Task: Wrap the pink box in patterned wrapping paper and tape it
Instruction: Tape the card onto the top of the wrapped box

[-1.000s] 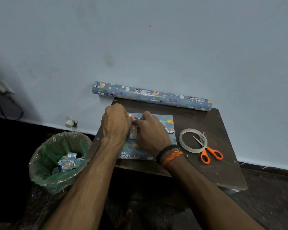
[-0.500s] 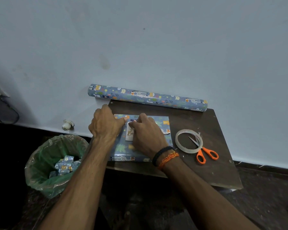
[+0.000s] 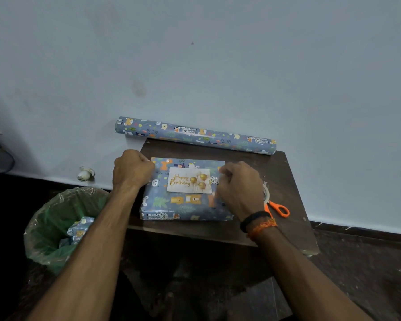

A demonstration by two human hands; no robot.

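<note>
Box (image 3: pixel 185 205), fully covered in blue animal-print wrapping paper, lies flat on the dark bench (image 3: pixel 285 172), roughly centred and toward its left half; no pink shows anywhere on it. A white card (image 3: pixel 189 181) reading "Happy Birthday" in gold, with gold balloons, sits on the top face, near the far edge. I see my left hand (image 3: pixel 133 169) at the box's far-left corner, fingers curled into a fist against the paper edge; whether that grip actually pinches the paper or only presses on it, I cannot tell. My right hand (image 3: pixel 240 187) rests over the right end of the box, just beside the card's right edge, fingers curled under; the fingertips are hidden by the hand's back, so I cannot tell whether this grip pinches anything. Black band and orange thread on the right wrist. Behind the box, the roll of wrapping paper (image 3: pixel 195 135) lies along the far edge of the bench against the wall, its left end overhanging. Partly hidden behind my right hand: a ring of clear tape (image 3: pixel 266 192) and orange-handled scissors (image 3: pixel 278 208), both on the bench. On the floor to the left, a bin with a green liner (image 3: pixel 56 218), paper scraps (image 3: pixel 79 230) inside.
</note>
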